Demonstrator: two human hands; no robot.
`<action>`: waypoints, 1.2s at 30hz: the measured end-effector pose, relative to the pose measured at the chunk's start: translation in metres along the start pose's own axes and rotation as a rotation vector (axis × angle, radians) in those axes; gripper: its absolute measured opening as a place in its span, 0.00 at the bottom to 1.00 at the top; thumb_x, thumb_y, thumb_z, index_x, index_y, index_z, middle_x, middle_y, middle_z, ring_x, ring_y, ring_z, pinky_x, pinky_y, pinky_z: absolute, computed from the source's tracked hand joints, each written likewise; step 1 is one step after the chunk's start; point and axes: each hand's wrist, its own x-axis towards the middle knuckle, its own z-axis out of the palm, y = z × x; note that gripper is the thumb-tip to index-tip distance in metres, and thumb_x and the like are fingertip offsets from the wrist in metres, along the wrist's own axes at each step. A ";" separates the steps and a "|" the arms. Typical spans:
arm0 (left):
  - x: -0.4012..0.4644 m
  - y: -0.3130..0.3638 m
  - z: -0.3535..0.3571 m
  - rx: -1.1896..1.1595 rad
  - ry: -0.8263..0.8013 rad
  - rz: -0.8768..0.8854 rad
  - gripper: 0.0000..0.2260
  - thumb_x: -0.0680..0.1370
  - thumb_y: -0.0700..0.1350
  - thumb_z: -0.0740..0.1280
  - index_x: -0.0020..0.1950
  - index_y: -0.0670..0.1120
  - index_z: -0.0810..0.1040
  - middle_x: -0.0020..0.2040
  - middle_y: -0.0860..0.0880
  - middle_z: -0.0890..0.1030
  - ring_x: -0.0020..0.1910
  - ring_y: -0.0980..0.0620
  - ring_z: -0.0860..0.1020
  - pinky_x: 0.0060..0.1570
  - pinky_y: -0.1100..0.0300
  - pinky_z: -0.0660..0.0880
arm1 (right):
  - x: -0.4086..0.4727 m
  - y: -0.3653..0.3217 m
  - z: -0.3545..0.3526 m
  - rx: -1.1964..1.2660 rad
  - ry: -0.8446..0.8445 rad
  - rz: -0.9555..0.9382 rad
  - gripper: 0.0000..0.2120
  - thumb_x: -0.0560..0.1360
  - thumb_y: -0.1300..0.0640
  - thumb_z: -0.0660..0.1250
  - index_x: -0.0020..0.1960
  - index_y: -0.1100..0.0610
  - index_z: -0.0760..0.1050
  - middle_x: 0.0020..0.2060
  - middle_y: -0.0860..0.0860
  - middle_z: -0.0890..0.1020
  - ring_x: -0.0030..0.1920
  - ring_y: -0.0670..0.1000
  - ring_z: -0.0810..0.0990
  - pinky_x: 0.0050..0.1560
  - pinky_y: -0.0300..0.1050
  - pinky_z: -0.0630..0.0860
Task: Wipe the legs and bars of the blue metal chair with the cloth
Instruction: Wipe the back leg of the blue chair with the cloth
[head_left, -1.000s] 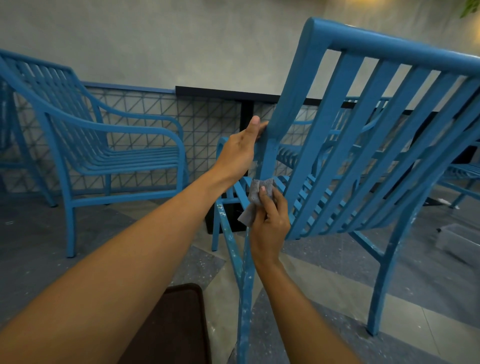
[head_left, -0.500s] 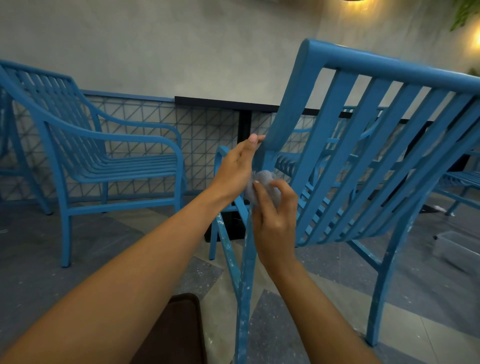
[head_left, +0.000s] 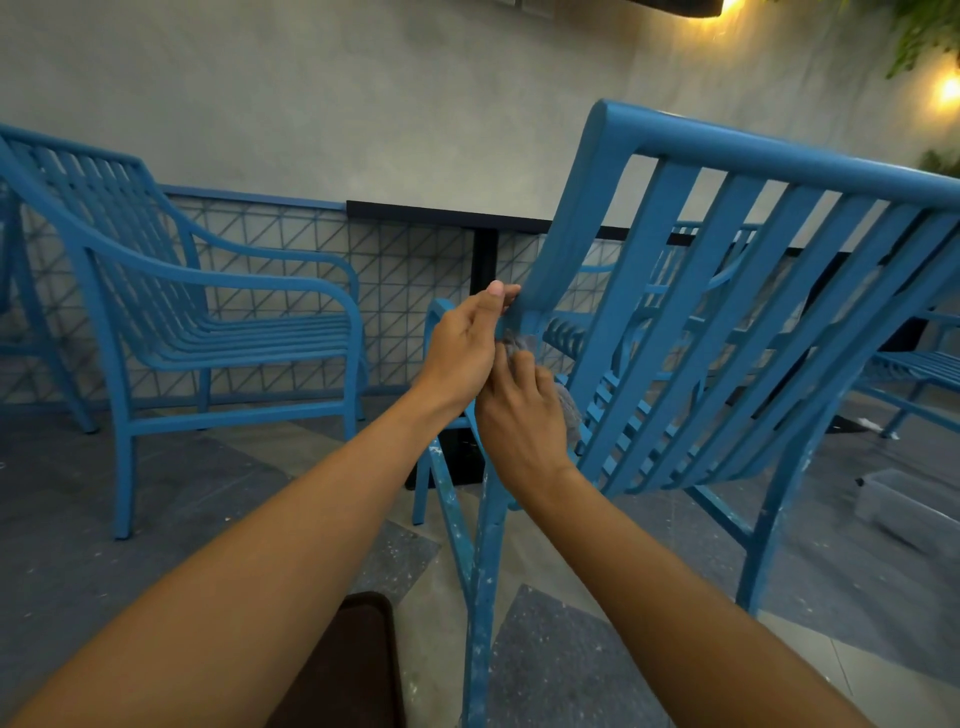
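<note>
Second blue armchair (head_left: 197, 317) at left, upright on floor (head_left: 78, 519), against lattice fence (head_left: 405, 270). Dark brown object (head_left: 343, 670) at bottom edge, kind unclear. Left hand (head_left: 465, 348) grips side post of tilted blue metal chair (head_left: 727, 291), fingers curled round post, thumb tip on top. Right hand (head_left: 522, 415) just below, touching left hand, fingers curled round grey cloth (head_left: 569, 410), pressing it against same post near seat junction. Chair legs paint-chipped, white specks. Clear plastic box (head_left: 904, 504) on floor at right edge.
</note>
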 end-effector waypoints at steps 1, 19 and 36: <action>0.000 -0.001 0.000 0.003 0.002 0.003 0.18 0.82 0.51 0.51 0.61 0.46 0.76 0.57 0.52 0.78 0.59 0.59 0.75 0.54 0.76 0.69 | -0.001 -0.001 0.000 -0.012 -0.027 -0.021 0.11 0.66 0.57 0.64 0.46 0.56 0.81 0.43 0.50 0.79 0.45 0.52 0.64 0.41 0.41 0.70; -0.003 -0.003 0.000 0.034 -0.020 -0.004 0.20 0.82 0.53 0.50 0.66 0.45 0.73 0.63 0.50 0.76 0.64 0.57 0.72 0.65 0.64 0.66 | -0.037 0.005 -0.016 0.230 -0.101 -0.106 0.05 0.61 0.60 0.73 0.37 0.56 0.81 0.37 0.51 0.79 0.48 0.55 0.71 0.39 0.46 0.73; -0.007 -0.003 0.000 0.024 0.016 -0.023 0.19 0.82 0.51 0.50 0.64 0.46 0.74 0.61 0.52 0.77 0.62 0.57 0.73 0.64 0.63 0.67 | -0.040 0.009 -0.022 1.174 0.272 1.061 0.15 0.76 0.58 0.66 0.61 0.58 0.76 0.57 0.51 0.81 0.57 0.43 0.78 0.59 0.41 0.75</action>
